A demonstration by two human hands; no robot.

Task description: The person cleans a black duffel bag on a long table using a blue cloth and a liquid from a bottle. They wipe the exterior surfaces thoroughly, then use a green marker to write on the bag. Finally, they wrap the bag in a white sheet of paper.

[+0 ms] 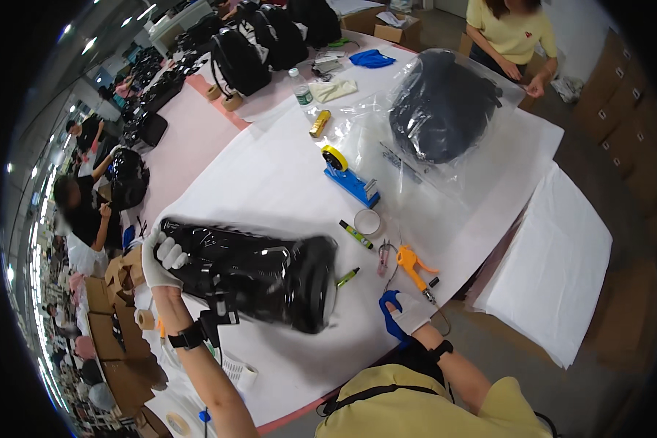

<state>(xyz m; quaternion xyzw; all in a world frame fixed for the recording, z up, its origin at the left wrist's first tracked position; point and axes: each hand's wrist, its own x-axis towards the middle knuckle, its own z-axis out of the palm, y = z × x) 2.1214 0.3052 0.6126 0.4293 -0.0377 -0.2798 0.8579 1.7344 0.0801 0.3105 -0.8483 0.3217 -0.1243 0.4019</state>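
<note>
My left hand (166,252), in a white glove, grips one end of a glossy black bag (263,274), its fingers curled over the edge. The bag looks like a backpack; it lies slanted over the white table covering, and its right end is blurred. By the table's near edge, my right hand (412,314), also gloved, is closed on a blue cloth (389,305). An orange air blow gun (412,266) lies just beyond that hand. Two green markers (355,234) and small pink-handled snips (382,259) rest between the bag and the blow gun.
A dark bag in clear plastic (445,109) sits at the far right, with a person (515,44) behind it. A blue tape dispenser (352,184), yellow can (319,123) and water bottle (299,87) stand mid-table. White plastic sheets (544,263) hang at the right edge.
</note>
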